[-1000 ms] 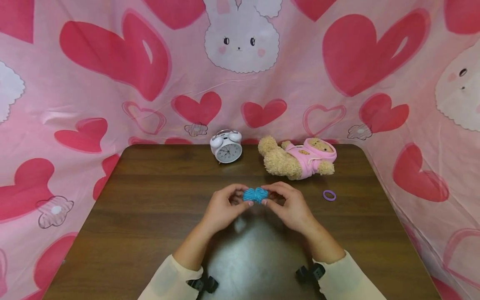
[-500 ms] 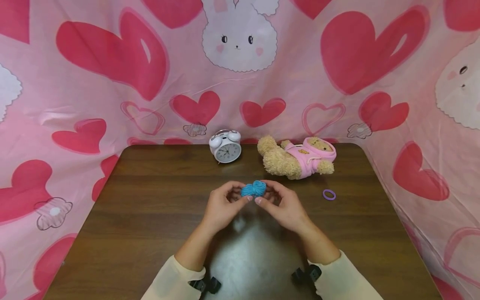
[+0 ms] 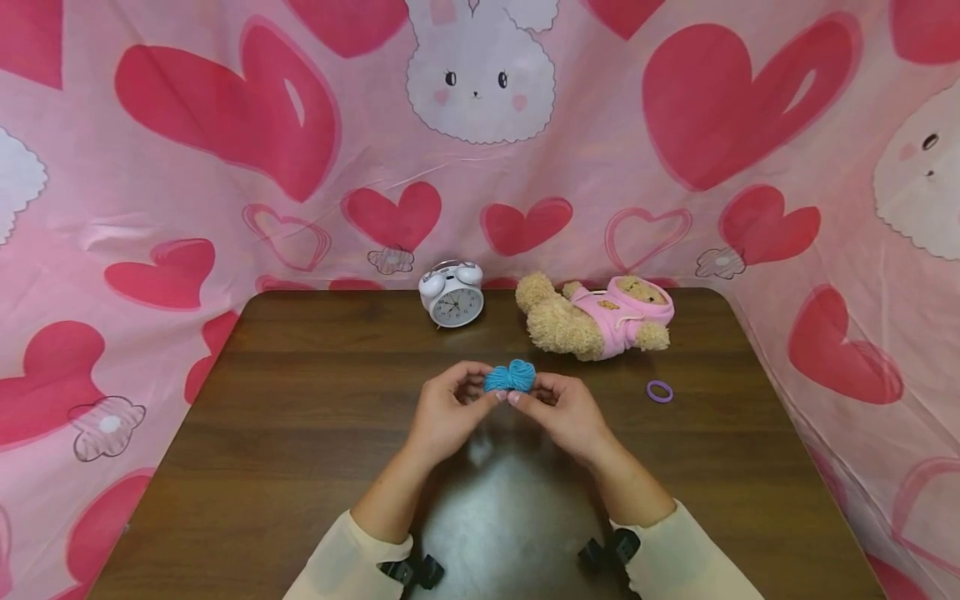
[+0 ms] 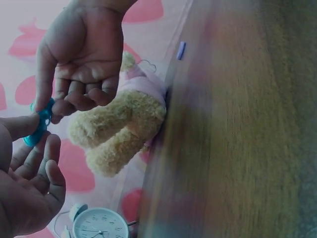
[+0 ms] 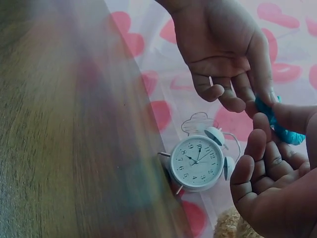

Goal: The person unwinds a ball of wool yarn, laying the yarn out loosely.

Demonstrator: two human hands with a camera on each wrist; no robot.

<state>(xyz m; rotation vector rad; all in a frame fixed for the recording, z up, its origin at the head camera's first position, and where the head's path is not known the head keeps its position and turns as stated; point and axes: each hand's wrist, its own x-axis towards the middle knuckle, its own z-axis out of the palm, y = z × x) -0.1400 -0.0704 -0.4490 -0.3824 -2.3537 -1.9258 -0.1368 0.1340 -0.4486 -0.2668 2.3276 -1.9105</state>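
Note:
A small bundle of blue yarn, narrowed at its middle, is held above the table between both hands. The left hand pinches its left part between thumb and fingers. From the other side the right hand pinches it, the two thumb tips nearly meeting at its lower edge. In the left wrist view the yarn shows between the fingertips of both hands. The right wrist view has the yarn partly covered by the thumbs and fingers.
A white alarm clock stands at the back of the brown table. Right of it lies a teddy bear in a pink hoodie. A purple ring lies at the right. Pink heart-patterned cloth hangs behind.
The yarn bundle has been raised slightly and tilted, showing more of its loops. The right hand's fingers have shifted on it, and the thumbs have come closer together.

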